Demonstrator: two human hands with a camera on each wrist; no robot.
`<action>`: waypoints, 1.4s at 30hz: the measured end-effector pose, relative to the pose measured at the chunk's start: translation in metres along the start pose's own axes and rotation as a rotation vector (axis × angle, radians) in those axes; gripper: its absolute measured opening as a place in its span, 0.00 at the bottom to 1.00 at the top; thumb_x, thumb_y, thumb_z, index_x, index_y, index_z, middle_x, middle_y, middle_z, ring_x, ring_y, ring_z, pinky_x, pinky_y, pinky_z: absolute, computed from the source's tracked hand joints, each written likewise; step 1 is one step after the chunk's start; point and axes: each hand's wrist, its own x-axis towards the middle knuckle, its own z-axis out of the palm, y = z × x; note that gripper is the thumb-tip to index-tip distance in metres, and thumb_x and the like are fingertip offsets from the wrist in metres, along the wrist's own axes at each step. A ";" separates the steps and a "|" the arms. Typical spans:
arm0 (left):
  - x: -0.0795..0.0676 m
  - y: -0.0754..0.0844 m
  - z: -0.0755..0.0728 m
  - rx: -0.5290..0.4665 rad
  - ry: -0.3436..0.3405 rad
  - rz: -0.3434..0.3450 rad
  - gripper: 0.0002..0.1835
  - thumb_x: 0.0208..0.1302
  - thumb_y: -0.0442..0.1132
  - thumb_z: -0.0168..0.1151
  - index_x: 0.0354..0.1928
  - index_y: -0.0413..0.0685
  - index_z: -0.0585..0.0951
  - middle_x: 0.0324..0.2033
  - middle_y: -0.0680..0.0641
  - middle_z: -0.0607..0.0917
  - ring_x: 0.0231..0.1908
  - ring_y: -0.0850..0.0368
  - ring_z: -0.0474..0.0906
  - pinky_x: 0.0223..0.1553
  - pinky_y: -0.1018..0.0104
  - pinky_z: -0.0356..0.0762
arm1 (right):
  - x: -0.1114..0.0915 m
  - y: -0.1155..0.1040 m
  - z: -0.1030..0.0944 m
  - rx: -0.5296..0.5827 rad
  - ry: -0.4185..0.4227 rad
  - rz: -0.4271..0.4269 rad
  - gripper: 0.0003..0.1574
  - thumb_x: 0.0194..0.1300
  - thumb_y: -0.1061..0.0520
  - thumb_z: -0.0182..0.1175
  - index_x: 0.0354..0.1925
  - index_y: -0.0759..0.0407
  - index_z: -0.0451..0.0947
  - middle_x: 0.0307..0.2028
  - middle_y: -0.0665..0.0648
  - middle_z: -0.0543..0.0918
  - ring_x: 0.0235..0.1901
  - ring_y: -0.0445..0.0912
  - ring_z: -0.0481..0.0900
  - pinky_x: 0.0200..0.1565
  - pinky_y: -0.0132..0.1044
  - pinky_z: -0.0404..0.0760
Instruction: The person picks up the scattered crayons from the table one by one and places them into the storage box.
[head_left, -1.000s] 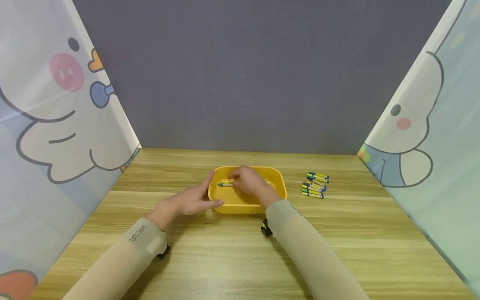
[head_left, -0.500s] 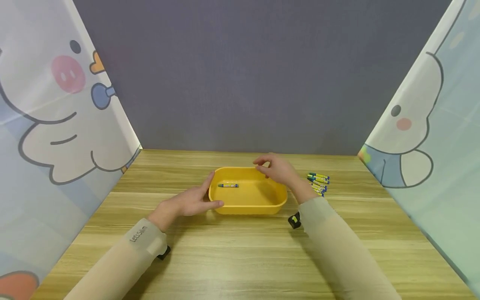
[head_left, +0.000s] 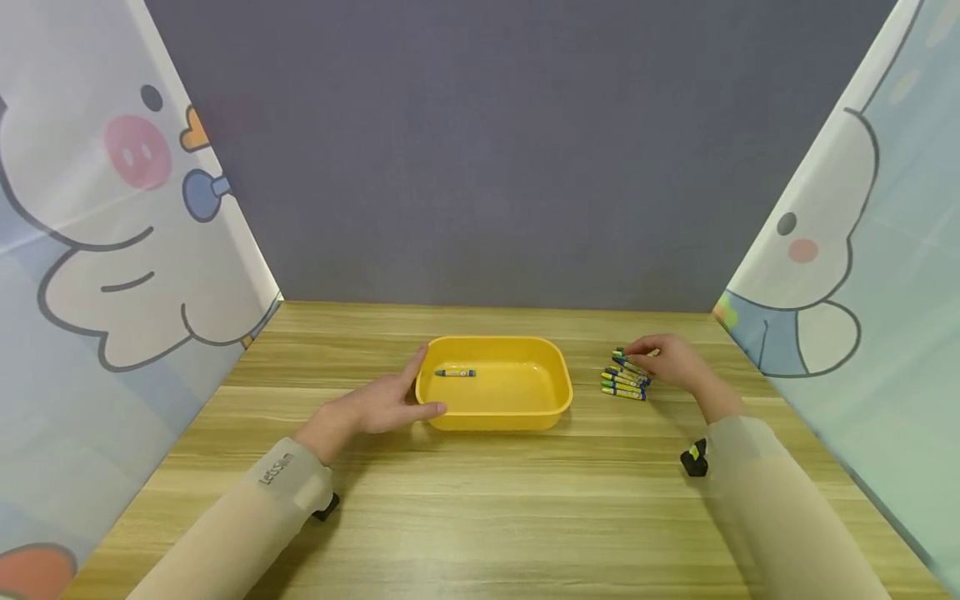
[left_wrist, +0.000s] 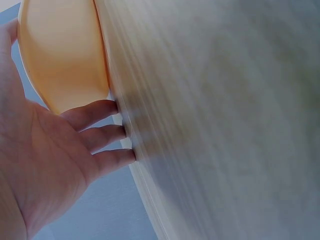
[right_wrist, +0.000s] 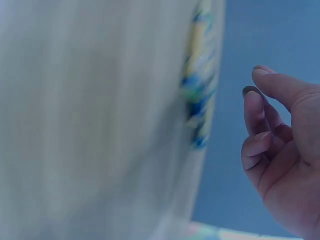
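left hand (head_left: pixel 384 404) likely steadied tray (head_left: pixel 510 393), fingers wide | right hand (head_left: pixel 672 363) hovered by crayons (head_left: pixel 624 385) toward right edge of table (head_left: pixel 480 517), fingers narrow, empty

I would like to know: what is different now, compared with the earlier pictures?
The right hand has left the yellow tray and moved rightward to the crayon pile; its fingers no longer cover part of the single crayon. The right wrist view shows nothing between its fingertips. The left hand stays at the tray's left end, and the single crayon remains inside.
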 end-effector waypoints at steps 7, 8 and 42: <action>0.000 -0.001 0.001 -0.005 0.007 0.003 0.67 0.70 0.79 0.59 0.90 0.56 0.31 0.82 0.32 0.66 0.76 0.36 0.73 0.79 0.37 0.67 | -0.007 0.031 -0.001 -0.064 -0.010 0.049 0.14 0.79 0.56 0.66 0.54 0.62 0.91 0.50 0.66 0.92 0.37 0.44 0.85 0.41 0.42 0.83; 0.000 0.000 0.001 -0.006 0.007 0.003 0.67 0.70 0.79 0.59 0.90 0.57 0.31 0.82 0.32 0.66 0.76 0.36 0.73 0.79 0.37 0.67 | -0.006 0.032 -0.001 -0.070 -0.010 0.048 0.14 0.79 0.56 0.66 0.54 0.62 0.91 0.50 0.66 0.92 0.37 0.43 0.85 0.42 0.42 0.83; -0.003 0.001 0.000 0.008 0.013 0.035 0.67 0.70 0.82 0.55 0.90 0.55 0.30 0.77 0.27 0.73 0.72 0.32 0.77 0.75 0.33 0.70 | -0.029 0.062 -0.014 -0.045 -0.058 0.100 0.20 0.77 0.59 0.67 0.60 0.70 0.87 0.47 0.66 0.91 0.37 0.43 0.82 0.37 0.36 0.82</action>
